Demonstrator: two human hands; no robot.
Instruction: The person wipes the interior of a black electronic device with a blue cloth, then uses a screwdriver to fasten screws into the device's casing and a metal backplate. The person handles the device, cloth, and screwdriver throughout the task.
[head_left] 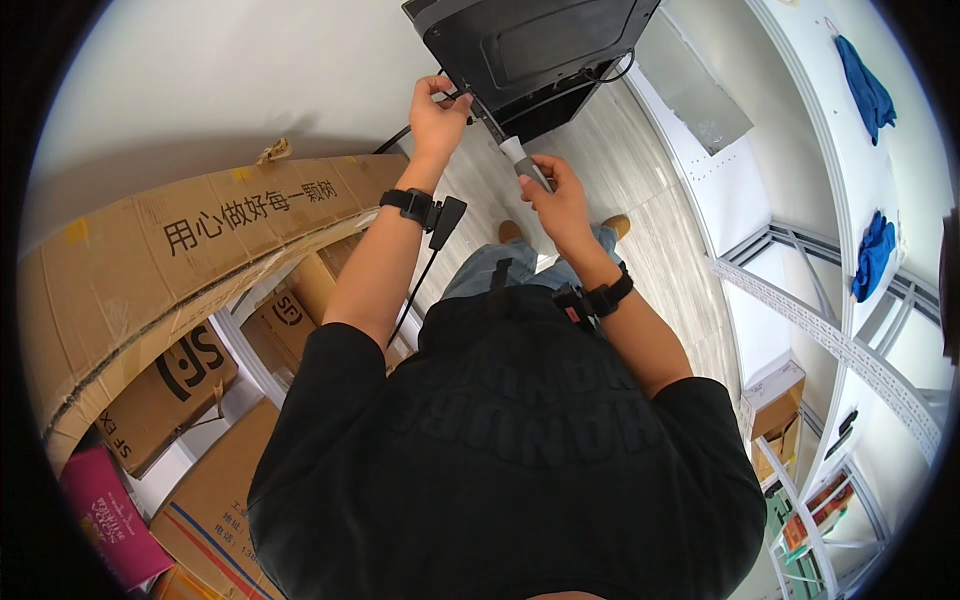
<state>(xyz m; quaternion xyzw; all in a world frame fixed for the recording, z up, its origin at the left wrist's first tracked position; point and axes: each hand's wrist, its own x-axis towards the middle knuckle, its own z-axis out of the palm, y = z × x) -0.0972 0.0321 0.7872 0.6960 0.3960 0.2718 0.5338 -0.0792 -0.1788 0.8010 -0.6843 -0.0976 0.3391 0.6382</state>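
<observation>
My right hand (563,203) grips a screwdriver (531,170) by its grey and white handle. The shaft points up and left toward the lower left edge of a black boxy appliance (545,50), though the tip is hard to make out. Close to that edge, my left hand (437,122) has its thumb and fingers pinched together. What lies between those fingers is too small to tell. A black cable (612,75) loops at the appliance's right side.
A long cardboard sheet (130,245) runs along the left, above shelves with cardboard boxes (170,395) and a pink box (112,520). White metal shelving (820,330) stands right, with blue cloths (866,85) beyond. Grey wood-look flooring (650,215) lies below.
</observation>
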